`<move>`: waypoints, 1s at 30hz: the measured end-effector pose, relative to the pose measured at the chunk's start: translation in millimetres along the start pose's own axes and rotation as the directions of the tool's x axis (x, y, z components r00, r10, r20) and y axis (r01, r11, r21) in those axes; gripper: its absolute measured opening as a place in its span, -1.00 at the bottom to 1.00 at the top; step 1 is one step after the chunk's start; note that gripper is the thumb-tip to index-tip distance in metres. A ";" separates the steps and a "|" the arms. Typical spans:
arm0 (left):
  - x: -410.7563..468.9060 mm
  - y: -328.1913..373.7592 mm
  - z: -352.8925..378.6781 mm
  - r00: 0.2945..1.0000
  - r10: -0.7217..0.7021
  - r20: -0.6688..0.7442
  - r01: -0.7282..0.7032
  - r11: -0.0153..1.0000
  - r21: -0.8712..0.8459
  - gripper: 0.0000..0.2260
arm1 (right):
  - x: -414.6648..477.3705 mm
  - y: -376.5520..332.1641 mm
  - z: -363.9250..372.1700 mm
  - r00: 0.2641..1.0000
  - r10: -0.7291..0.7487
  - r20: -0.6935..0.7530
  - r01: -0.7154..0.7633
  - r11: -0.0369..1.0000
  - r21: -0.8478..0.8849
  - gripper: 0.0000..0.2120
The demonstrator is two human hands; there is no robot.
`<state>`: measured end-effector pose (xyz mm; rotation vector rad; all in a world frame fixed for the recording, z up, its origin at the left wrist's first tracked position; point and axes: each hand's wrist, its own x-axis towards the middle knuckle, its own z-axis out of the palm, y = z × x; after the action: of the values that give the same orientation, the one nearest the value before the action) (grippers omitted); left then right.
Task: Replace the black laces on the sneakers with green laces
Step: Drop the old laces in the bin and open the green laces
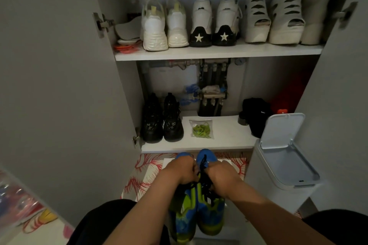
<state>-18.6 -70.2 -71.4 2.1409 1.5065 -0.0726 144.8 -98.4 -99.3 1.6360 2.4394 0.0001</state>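
Your sneakers (199, 211) are a blue pair with bright yellow-green panels and soles, lying side by side between your knees with toes pointing toward the cabinet; they rest on a floor mat (143, 177) printed with red coral shapes; the black laces (204, 177) are still threaded on the right-hand shoe and run up its middle in a dark tangle between your two hands. The green laces (201, 129) sit bunched inside a small clear bag on the lower shelf (229, 135) of the open cabinet, just beyond the sneaker toes and apart from them.

Your left hand (182, 171) reaches forward over the left shoe, fingers curled tight and closed on the black laces at the shoe's throat; your right hand (223, 175) mirrors it over the right shoe, fingers bent inward and gripping the same dark lacing; both forearms angle in from the bottom corners and nearly meet at the knuckles.

A pair of black boots (162, 120) stands left of the bag on that shelf; a white bin (284, 159) with its lid raised stands to your right beside the cabinet.
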 end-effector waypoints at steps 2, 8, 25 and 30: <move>-2.1 -0.5 -4.4 0.999 0.014 -0.035 -0.017 0.997 -0.081 -0.79 | 1.4 6.1 -1.2 0.999 0.042 -0.017 -0.040 0.991 0.130 -0.75; -10.7 3.8 -12.0 0.998 0.065 0.017 -0.055 0.933 -0.356 -0.28 | -5.6 22.5 -13.5 0.986 0.156 -0.063 -0.053 0.642 0.765 -0.93; -24.0 64.7 -62.7 0.961 0.135 -0.243 -0.222 0.898 -0.380 -0.90 | -52.4 43.5 -75.7 0.958 0.274 -0.082 0.032 0.183 0.983 -0.26; -35.6 98.2 -68.9 0.934 0.216 -0.285 -0.350 0.720 -0.600 -0.87 | -73.0 41.5 -74.5 0.994 0.106 0.003 -0.028 0.237 0.971 -0.86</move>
<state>38.6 -95.3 37.2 1.7931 1.0489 0.6948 196.8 -140.8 -9.3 2.0743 2.4448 -1.8950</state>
